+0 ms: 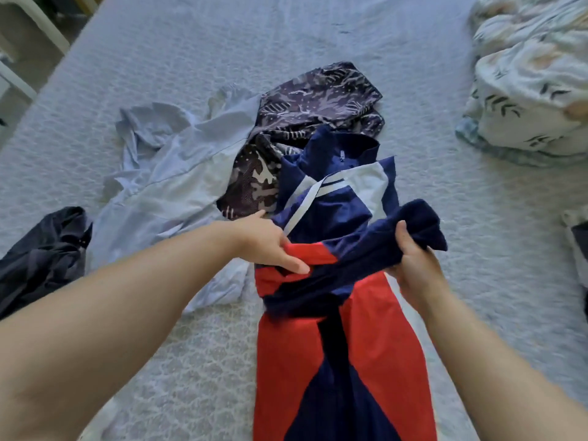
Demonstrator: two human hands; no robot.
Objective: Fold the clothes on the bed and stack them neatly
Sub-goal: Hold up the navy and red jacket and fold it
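Crumpled leaf-print duvet (528, 90) at right; white furniture frame (35, 33) top left

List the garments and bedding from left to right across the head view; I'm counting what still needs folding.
Dark navy garment → light blue shirt → red, white and navy jacket, held by both hands → rumpled leaf-print bedding. The dark patterned garment overlaps shirt and jacket, so it is left out.
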